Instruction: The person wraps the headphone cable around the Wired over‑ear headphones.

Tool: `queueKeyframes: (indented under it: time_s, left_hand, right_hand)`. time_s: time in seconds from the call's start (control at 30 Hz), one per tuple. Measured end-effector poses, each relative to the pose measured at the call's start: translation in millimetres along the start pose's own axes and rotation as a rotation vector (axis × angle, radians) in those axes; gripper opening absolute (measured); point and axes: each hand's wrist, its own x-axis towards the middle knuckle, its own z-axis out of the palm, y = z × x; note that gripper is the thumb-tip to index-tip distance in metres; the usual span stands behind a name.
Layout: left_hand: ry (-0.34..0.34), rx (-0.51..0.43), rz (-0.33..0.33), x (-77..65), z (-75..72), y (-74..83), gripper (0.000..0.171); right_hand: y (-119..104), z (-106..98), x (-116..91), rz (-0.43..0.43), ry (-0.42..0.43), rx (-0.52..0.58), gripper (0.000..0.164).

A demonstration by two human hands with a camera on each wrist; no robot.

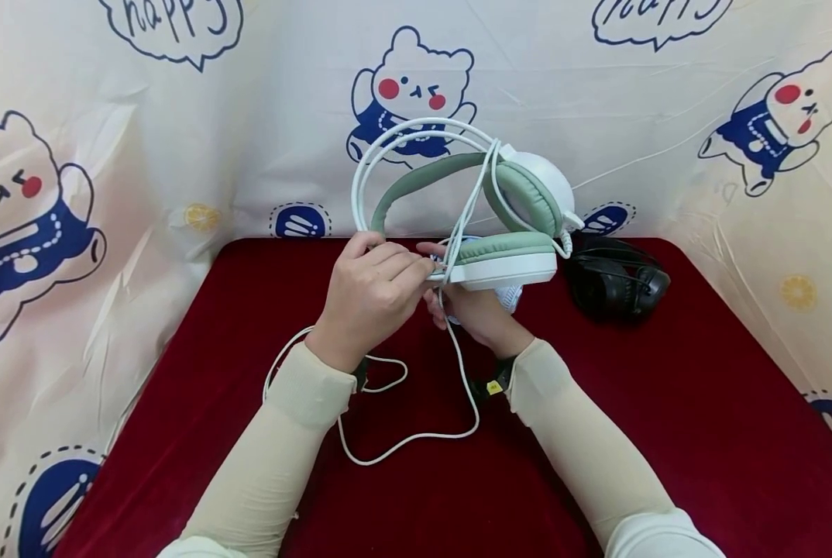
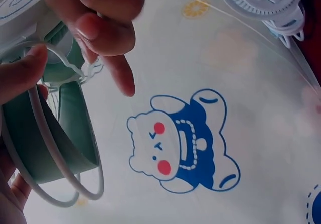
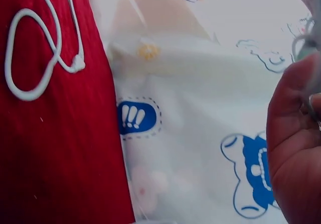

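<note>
A pair of white headphones (image 1: pixel 503 271) with green padding is held up over the table, its headband arching to the left and its ear cups at the right. My left hand (image 1: pixel 381 291) grips it by the near side of the headband, beside the lower ear cup. White cable (image 1: pixel 460 364) is looped round this part and trails down to the table. My right hand (image 1: pixel 482 314) is just under and behind the lower cup, fingers close around the hanging cable. In the left wrist view one finger (image 2: pixel 123 76) of it points out. Whether it pinches the cable I cannot tell.
Black headphones (image 1: pixel 614 279) lie at the back right of the red-covered table (image 1: pixel 562 465). Partly behind my right hand is a white ridged round object (image 1: pixel 508 298), marked 60 in the left wrist view. A printed curtain (image 1: pixel 283 116) stands behind and at both sides.
</note>
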Motion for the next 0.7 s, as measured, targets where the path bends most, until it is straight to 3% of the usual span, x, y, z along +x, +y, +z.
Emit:
queueKeyframes:
  time_s: [0.07, 0.2, 0.7]
  left_hand:
    - [0.009, 0.015, 0.003, -0.3, -0.3, -2.1, 0.01]
    - [0.021, 0.031, -0.001, -1.2, -0.2, -7.5, 0.011]
    - [-0.016, 0.14, 0.016, -5.6, 3.3, -11.6, 0.027]
  right_hand:
    - [-0.2, 5.1, -1.9, 0.03, -0.031, -0.064, 0.028]
    - [-4.4, 14.9, -4.0, 0.049, -0.091, -0.167, 0.038]
    - [-12.2, 21.6, -5.4, 0.068, -0.187, -0.23, 0.031]
